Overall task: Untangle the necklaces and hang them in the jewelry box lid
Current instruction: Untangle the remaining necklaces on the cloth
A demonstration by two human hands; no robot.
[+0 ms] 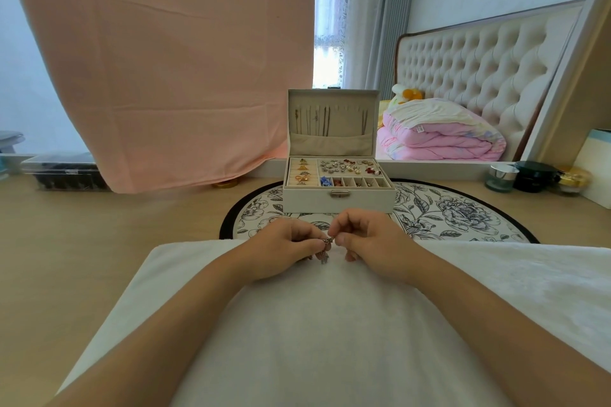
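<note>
A cream jewelry box (339,198) stands open on a round floral mat, its upright lid (332,122) carrying several thin necklaces that hang from hooks above a fabric pocket. Just in front of the box, over a white towel (330,324), my left hand (284,246) and my right hand (367,241) meet fingertip to fingertip. Both pinch a small dark tangle of necklace chain (326,246), with a pendant dangling below the fingers. Most of the chain is hidden inside my hands.
The box's tray holds rings, earrings and beads in compartments. A round floral mat (463,211) lies under the box. Jars and a dark pot (534,177) stand at the right; a clear plastic bin (62,172) sits at the left. Pink cloth (165,59) hangs behind.
</note>
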